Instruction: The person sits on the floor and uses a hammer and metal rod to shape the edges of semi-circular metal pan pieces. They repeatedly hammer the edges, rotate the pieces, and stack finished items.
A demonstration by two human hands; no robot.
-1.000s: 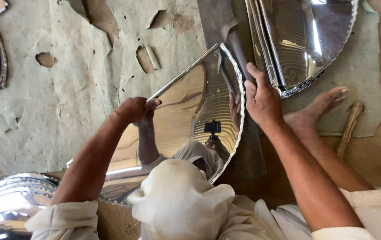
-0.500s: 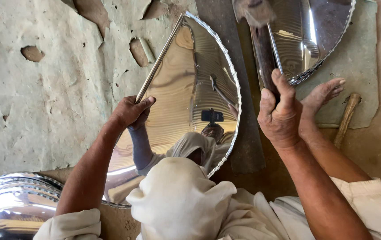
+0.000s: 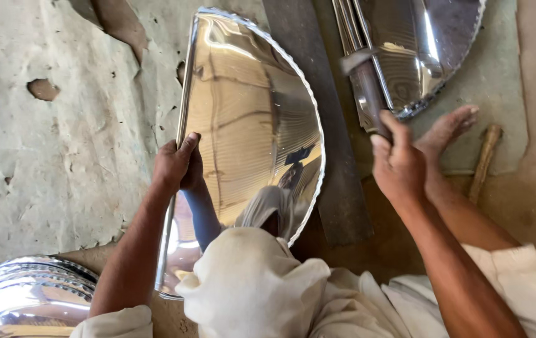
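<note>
A shiny half-round metal tray (image 3: 249, 125) with a scalloped curved rim stands tilted in front of me, mirror side facing me. My left hand (image 3: 177, 166) is shut on its straight left edge, about halfway along. My right hand (image 3: 399, 166) is off the tray to the right, its fingers curled around the lower end of a dark tool handle (image 3: 368, 94) that has a grey band near its top. The handle lies across a second shiny half-round tray (image 3: 430, 50) at the upper right.
A dark flat bar (image 3: 333, 163) runs along the ground under the tray's right rim. My bare foot (image 3: 449, 128) and a wooden stick (image 3: 485, 161) lie at the right. More shiny trays (image 3: 24, 294) are stacked at lower left. A worn mat (image 3: 61, 156) with holes covers the ground.
The tray has swung more upright and turned, its straight edge now running nearly vertical on the left. My right hand left the tray's rim and moved right to the dark handle.
</note>
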